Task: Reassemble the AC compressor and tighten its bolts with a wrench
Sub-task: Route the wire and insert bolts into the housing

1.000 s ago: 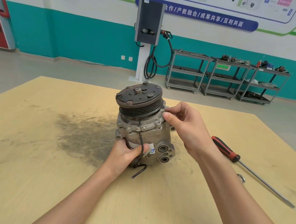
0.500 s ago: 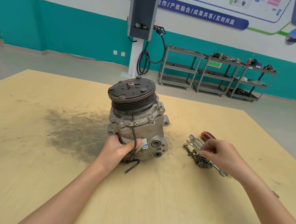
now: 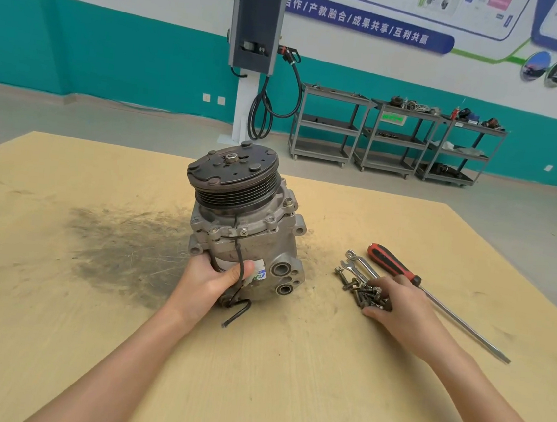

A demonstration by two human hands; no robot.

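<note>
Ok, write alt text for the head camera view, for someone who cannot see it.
A person's left hand steadies an AC compressor standing pulley-up on a wooden table, while the right hand rests on a small pile of bolts. A wrench and a red-handled screwdriver lie beside the pile.

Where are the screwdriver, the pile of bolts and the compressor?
screwdriver [image 3: 391,264]: head view, on its red and black handle.
pile of bolts [image 3: 363,293]: head view, on the heap's middle.
compressor [image 3: 236,175]: head view, on its dark pulley face.
</note>
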